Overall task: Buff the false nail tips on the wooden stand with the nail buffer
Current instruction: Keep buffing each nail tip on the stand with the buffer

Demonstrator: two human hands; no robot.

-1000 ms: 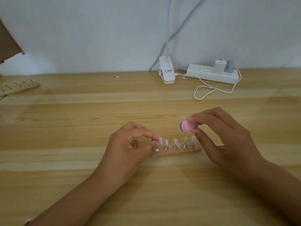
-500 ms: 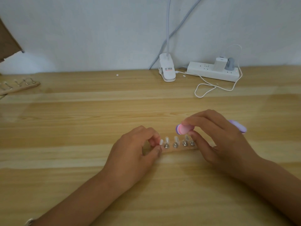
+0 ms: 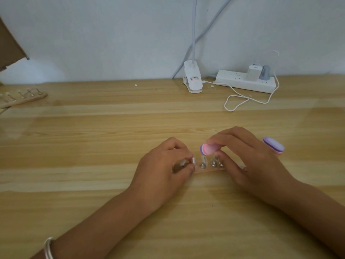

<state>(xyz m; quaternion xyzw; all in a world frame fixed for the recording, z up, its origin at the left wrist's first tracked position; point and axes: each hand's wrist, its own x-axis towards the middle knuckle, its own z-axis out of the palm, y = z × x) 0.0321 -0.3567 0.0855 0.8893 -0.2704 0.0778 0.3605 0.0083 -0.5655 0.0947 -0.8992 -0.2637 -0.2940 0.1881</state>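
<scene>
Pink-and-purple nail buffer point(image 3: 208, 149), pinched by the right hand point(image 3: 257, 165), hovers over the wooden stand point(image 3: 206, 171) the left hand point(image 3: 164, 171) grips.

Stand point(image 3: 209, 170) lying on table point(image 3: 93, 146) centre, buffer point(image 3: 207, 149) hovering over it; clamp point(image 3: 193, 81), power strip point(image 3: 244, 81) sitting far right; spare stand point(image 3: 22, 99) far left.

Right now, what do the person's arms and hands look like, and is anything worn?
Left hand and right hand are bare: no gloves, no rings visible. Forearms are bare too, no sleeves in view. A thin silver bangle circles the left wrist; nothing shows on the right wrist.
</scene>
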